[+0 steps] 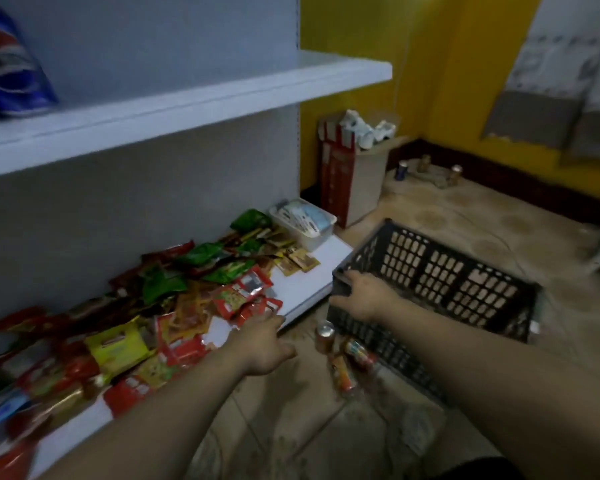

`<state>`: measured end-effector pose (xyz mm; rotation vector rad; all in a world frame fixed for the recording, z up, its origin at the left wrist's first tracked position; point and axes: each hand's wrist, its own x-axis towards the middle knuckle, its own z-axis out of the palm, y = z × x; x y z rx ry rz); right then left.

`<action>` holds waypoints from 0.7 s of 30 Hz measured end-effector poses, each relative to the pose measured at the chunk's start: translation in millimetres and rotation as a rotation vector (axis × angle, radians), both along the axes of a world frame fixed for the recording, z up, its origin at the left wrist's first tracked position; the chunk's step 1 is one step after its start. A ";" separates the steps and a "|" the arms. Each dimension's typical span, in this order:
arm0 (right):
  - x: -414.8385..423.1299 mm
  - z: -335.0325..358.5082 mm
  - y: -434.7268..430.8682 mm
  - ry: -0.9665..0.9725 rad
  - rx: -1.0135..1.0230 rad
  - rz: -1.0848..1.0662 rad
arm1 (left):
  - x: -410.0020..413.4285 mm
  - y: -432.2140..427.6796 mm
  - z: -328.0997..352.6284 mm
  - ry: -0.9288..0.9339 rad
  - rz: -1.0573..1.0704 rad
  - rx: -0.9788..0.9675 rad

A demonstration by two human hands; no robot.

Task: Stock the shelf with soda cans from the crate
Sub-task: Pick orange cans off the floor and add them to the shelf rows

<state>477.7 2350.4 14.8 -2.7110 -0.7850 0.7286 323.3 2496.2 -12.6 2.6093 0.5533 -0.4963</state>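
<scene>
Down low in a shop corner. Beige patterned tile floor (465,216), dim and grubby. Yellow wall (361,64) behind, dark skirting along its foot. White shelving on the left, two levels in view: upper shelf (187,98) and bottom shelf (309,282).

On the upper shelf, one blue, red and white pack (11,71) at the far left, blurred. On the bottom shelf, a heap of snack packets (153,299) in red, green and yellow, too jumbled to count. One white tub (305,220) at the far end, pale packs inside. Past the shelving, one red-and-white carton (347,174) standing in the corner.

One dark plastic crate (447,271) on the floor just beside the bottom shelf's end, tilted rather than flat. Right hand (364,296) on its near upper corner, grip grasping the crate, fingers curled over the rim. Left hand (264,341) stretched out to the bottom shelf's front edge, grip released, fingers straight, nothing held.

Now the count: three soda cans (325,336) on the floor between the two forearms, right by the crate's lower side, one upright and two lying down. Three more far cans (456,174), small and upright, by the foot of the yellow wall, well apart from the crate, too small for labels.
</scene>
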 end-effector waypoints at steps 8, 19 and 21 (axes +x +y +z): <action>63.7 -145.1 -13.2 0.209 -0.113 -0.134 | 83.5 3.8 -124.4 0.216 -0.027 -0.168; 66.4 -410.4 -5.3 0.543 -0.224 -0.224 | 126.0 27.4 -307.8 0.409 0.041 -0.440; 57.3 -412.4 1.5 0.472 -0.180 -0.309 | 115.8 23.6 -325.9 0.441 0.062 -0.493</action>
